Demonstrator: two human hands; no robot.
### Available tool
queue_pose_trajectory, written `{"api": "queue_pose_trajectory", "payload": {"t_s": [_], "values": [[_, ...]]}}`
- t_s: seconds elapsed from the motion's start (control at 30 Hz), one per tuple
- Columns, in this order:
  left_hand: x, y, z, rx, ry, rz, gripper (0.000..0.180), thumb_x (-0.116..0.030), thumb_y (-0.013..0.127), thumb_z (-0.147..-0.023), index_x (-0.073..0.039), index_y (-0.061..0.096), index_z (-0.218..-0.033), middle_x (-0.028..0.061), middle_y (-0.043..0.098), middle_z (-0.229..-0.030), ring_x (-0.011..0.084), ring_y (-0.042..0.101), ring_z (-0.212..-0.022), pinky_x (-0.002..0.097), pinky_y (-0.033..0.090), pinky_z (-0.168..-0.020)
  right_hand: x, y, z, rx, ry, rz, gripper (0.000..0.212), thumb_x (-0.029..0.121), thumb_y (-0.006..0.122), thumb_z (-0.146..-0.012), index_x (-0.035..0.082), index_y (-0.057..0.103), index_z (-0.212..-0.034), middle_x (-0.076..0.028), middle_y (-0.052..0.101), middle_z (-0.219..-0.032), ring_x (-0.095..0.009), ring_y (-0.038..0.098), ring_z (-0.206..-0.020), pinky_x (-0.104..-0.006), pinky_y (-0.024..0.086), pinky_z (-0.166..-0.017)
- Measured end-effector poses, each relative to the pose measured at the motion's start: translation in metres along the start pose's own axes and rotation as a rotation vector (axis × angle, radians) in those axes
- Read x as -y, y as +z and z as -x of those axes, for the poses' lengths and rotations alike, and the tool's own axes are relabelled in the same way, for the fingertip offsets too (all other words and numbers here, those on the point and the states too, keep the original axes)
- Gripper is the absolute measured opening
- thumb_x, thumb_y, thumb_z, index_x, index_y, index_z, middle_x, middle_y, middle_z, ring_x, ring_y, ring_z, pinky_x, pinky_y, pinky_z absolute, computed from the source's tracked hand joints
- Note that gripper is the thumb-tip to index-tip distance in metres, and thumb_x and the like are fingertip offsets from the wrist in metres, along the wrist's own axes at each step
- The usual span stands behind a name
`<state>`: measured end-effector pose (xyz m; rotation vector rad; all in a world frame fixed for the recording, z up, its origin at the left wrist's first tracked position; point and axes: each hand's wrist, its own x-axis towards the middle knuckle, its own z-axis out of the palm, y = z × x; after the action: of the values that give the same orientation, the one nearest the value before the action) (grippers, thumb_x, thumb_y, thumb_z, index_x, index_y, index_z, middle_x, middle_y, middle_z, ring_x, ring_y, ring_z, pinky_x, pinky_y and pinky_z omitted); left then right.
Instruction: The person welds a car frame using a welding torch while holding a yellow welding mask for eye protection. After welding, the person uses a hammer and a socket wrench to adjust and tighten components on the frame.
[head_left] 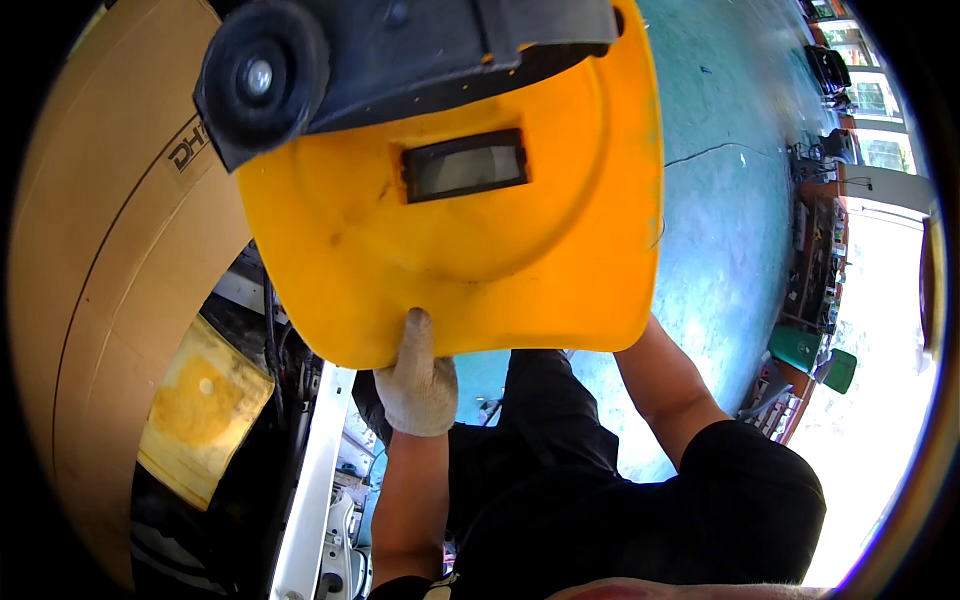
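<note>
Behind the yellow welding mask, the right hand is hidden.

Strong daylight is pouring in from the right, where the open doorway area is blowing out to near white and losing all detail. The teal concrete floor is catching a soft sheen from it. The big yellow plastic welding mask is sitting bright and evenly lit, fairly sharp, while the space beneath it on the lower left is sinking into deep shadow. Fisheye distortion is bending the brown cardboard sheet near the black rim.
</note>
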<state>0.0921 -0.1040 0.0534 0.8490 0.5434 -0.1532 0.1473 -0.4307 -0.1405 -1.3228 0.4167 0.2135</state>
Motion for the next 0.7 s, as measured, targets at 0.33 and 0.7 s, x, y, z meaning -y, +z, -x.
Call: {"api": "queue_pose_trajectory", "payload": {"t_s": [0.33, 0.7], "values": [[-0.013, -0.045, 0.009, -0.055, 0.128, 0.055, 0.064, -0.038, 0.065, -0.105, -0.004, 0.046, -0.155, 0.0091, 0.059, -0.148, 0.0257, 0.057, -0.137, 0.0434, 0.045, -0.115, 0.117, 0.126, 0.044, -0.22, 0.173, 0.732, 0.038, 0.029, 0.073, -0.091, 0.006, 0.07, -0.12, -0.007, 0.071, -0.09, -0.017, 0.067, -0.083, -0.0355, 0.054, -0.081], [-0.013, -0.102, 0.034, -0.201, 0.112, 0.0, 0.062, -0.042, 0.064, -0.103, -0.004, 0.05, -0.15, 0.0094, 0.064, -0.136, 0.0239, 0.062, -0.13, 0.0386, 0.049, -0.108, 0.113, 0.128, 0.045, -0.237, 0.18, 0.621, 0.035, 0.025, 0.075, -0.09, 0.005, 0.069, -0.118, 0.0, 0.064, -0.083, -0.011, 0.06, -0.072, -0.0307, 0.052, -0.067]]}}
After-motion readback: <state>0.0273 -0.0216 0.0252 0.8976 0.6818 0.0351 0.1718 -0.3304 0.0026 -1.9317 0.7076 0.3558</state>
